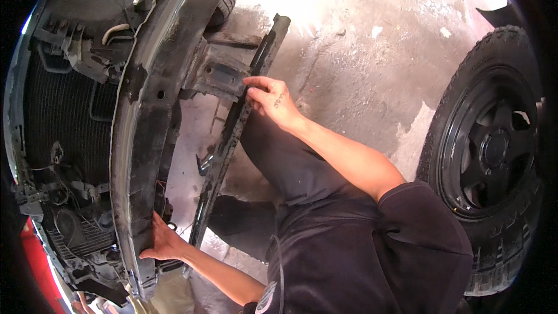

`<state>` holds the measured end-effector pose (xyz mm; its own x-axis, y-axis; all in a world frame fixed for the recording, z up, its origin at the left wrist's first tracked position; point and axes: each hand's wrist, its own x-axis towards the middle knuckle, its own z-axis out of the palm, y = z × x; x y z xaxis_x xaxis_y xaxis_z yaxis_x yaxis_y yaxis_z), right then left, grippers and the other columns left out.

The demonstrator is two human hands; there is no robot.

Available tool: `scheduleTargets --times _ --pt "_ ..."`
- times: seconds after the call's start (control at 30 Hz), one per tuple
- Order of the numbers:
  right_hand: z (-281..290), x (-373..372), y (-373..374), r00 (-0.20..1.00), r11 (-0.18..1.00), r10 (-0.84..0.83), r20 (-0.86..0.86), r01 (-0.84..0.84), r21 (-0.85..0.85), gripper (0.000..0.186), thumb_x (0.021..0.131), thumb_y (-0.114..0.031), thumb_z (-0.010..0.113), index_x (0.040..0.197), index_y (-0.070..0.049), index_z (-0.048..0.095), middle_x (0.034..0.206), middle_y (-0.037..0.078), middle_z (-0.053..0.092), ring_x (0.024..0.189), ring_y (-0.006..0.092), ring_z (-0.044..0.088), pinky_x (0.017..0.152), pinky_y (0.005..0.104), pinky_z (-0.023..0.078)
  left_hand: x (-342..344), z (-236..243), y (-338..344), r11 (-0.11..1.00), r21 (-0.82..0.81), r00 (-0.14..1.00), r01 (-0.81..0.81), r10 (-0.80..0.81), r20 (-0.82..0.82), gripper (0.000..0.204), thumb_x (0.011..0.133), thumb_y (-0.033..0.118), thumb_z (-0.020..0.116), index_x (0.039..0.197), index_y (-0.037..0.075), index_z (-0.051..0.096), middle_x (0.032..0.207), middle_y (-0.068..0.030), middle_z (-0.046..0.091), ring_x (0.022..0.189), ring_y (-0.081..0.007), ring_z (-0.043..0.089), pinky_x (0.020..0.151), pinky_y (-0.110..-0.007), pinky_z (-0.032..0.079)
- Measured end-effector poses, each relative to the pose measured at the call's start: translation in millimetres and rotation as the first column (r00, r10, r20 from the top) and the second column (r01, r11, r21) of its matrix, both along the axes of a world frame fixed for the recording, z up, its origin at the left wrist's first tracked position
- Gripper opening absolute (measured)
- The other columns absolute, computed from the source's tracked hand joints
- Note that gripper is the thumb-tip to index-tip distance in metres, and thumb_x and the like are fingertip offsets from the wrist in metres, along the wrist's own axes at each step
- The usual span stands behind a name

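Observation:
A wide curved metal beam crosses the front of a stripped vehicle. My left hand rests against the beam's lower part with its thumb and fingers spread. Farther up, a dark boxy bracket sticks out from the beam and meets a long, narrow black metal rail. At that joint is my right hand, its thumb and forefinger closed together and the other fingers curled over the rail. Whatever lies between those fingertips is hidden. A small shiny metal part shows beside the rail.
Behind the beam lie a dark radiator and exposed wiring. A large black wheel stands at the right, close to my shoulder. My bent legs are under and beside the rail. Stained concrete floor spreads beyond.

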<state>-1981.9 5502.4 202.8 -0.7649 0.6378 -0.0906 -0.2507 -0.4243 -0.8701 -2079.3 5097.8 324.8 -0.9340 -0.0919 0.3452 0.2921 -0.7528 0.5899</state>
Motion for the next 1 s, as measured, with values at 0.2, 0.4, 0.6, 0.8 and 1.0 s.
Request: scheduleTargets --times 0.2,0.4,0.6,0.8,1.0 --pt "-3 -29 6 0.992 0.992 -0.125 0.001 0.125 -0.012 0.024 0.093 -0.008 0.063 0.114 0.003 0.063 0.083 0.006 0.067 0.062 0.0102 0.060 0.052 0.0266 0.048 5 1 2 0.995 -0.067 0.997 0.068 -0.071 -0.034 0.116 0.075 0.046 0.085 0.158 -0.001 0.018 0.165 -0.0242 0.010 0.152 -0.0448 0.010 0.124 -0.064 0.012" --pt "6 -46 9 0.996 0.996 -0.090 -0.021 0.091 0.013 0.019 0.091 -0.006 0.065 0.106 0.005 0.061 0.081 0.009 0.068 0.065 0.0141 0.066 0.054 0.0309 0.052 2 0 16 0.998 -0.063 0.996 0.008 -0.014 -0.092 0.116 0.073 0.044 0.086 0.157 -0.001 0.020 0.165 -0.0267 0.008 0.152 -0.0459 0.009 0.124 -0.065 0.011" --pt "14 -31 13 0.996 0.975 -0.071 -0.047 0.079 0.209 0.020 0.091 -0.006 0.064 0.107 0.005 0.060 0.091 0.012 0.070 0.068 0.0158 0.067 0.062 0.0310 0.053 -5 0 1 1.000 0.015 1.000 0.000 0.001 -0.010 0.112 0.073 0.046 0.086 0.156 0.001 0.025 0.165 -0.0257 0.012 0.151 -0.0471 0.010 0.123 -0.065 0.013" --pt "39 -22 10 0.983 0.987 -0.117 -0.142 0.131 0.096 0.024 0.093 -0.006 0.065 0.114 0.005 0.062 0.091 0.009 0.071 0.072 0.0124 0.064 0.058 0.0277 0.050 -5 1 6 0.996 -0.078 0.995 -0.053 0.046 -0.086 0.106 0.080 0.054 0.077 0.157 0.001 0.025 0.163 -0.0260 0.020 0.150 -0.0484 0.015 0.121 -0.068 0.016" --pt "43 -35 18 0.986 0.999 -0.015 -0.168 0.020 0.027 0.025 0.097 -0.013 0.066 0.114 0.004 0.065 0.088 0.008 0.071 0.066 0.0109 0.062 0.058 0.0272 0.050 1 5 9 1.000 0.016 0.999 0.021 -0.020 -0.042 0.102 0.082 0.051 0.077 0.156 0.003 0.028 0.163 -0.0239 0.020 0.150 -0.0470 0.017 0.122 -0.067 0.016"
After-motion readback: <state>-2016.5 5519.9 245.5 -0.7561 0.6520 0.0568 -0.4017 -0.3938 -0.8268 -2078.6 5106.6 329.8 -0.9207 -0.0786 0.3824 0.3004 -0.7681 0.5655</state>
